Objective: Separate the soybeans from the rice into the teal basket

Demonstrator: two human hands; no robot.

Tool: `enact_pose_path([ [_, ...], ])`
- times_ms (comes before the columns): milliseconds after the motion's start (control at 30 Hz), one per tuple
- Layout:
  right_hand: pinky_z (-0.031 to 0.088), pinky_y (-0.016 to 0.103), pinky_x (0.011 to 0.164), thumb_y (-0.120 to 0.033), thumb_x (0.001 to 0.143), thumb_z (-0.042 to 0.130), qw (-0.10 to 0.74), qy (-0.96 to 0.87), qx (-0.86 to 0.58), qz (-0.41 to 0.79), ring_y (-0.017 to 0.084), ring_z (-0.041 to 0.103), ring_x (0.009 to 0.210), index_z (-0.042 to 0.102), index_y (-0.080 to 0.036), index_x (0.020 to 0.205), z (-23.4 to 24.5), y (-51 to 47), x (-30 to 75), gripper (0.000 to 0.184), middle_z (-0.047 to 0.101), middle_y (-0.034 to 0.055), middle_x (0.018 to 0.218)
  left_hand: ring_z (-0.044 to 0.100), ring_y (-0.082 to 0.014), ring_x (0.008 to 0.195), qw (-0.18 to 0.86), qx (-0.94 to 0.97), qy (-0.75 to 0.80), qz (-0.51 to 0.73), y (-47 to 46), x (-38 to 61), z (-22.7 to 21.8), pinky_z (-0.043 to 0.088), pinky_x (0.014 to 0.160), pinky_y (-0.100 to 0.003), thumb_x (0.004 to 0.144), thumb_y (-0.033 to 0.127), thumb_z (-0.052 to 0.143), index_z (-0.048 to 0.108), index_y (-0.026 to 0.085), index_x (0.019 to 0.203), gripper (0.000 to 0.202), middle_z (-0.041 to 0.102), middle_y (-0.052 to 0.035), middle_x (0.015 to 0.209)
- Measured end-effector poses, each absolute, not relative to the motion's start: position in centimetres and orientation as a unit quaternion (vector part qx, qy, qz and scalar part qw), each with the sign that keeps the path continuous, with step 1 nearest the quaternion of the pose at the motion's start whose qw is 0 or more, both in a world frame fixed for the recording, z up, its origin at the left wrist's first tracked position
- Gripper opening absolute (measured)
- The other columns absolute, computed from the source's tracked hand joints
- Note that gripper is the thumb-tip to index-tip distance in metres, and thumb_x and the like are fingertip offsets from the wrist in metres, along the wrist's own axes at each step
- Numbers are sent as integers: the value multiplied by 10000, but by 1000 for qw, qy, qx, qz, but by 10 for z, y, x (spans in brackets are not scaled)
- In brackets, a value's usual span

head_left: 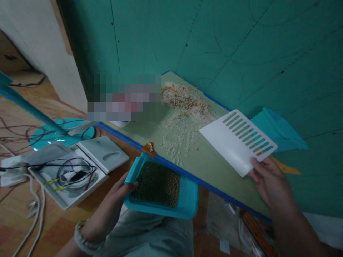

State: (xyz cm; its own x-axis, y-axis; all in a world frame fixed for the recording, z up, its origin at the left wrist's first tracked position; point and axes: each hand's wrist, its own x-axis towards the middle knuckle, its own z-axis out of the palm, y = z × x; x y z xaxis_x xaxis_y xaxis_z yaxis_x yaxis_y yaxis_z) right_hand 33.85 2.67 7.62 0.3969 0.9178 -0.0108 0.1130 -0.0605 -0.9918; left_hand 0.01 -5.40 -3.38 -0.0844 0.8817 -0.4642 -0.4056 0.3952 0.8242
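Observation:
My left hand [108, 208] grips the near left edge of a turquoise tray [187, 205] filled with small dark green and tan beans, held just below the table edge. My right hand [270, 185] pinches the corner of a white slotted plastic scraper [237, 141], which lies flat over the pale green table top [211, 167]. Scattered white rice and yellow beans [182, 107] lie on the table beyond the tray, left of the scraper.
A blue strip edges the table [125, 137]. A turquoise lid or tray [278, 128] rests behind the scraper against the green wall. On the wooden floor at left sit white boxes [104, 153] with cables, and a teal fan base [61, 132].

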Motion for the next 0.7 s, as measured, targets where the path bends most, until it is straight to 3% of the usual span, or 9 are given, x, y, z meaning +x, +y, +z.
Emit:
enact_pose_path([
  [200, 234, 132, 332, -370, 488, 882, 541, -448, -612, 363, 42, 337, 490, 664, -190, 708, 76, 46, 333, 358, 557, -16, 696, 455, -407, 1285, 639, 210, 535, 511, -56, 1, -32, 354, 1047, -487, 632, 434, 734, 784, 287, 879, 292, 755, -52, 1108],
  [533, 236, 131, 337, -404, 475, 884, 525, -445, -626, 366, 37, 332, 477, 664, -193, 688, 78, 39, 335, 372, 543, -22, 664, 463, -392, 1284, 664, 222, 504, 505, -61, 4, -47, 311, 1086, -482, 691, 430, 728, 724, 263, 1124, 463, 688, -35, 1264],
  [700, 250, 134, 341, -395, 458, 893, 529, -442, -625, 367, 42, 341, 487, 669, -196, 697, 78, 39, 335, 383, 544, -20, 678, 478, -386, 1273, 677, 205, 497, 503, -60, 6, -46, 332, 1075, -479, 701, 420, 729, 713, 257, 1140, 469, 707, -28, 1229],
])
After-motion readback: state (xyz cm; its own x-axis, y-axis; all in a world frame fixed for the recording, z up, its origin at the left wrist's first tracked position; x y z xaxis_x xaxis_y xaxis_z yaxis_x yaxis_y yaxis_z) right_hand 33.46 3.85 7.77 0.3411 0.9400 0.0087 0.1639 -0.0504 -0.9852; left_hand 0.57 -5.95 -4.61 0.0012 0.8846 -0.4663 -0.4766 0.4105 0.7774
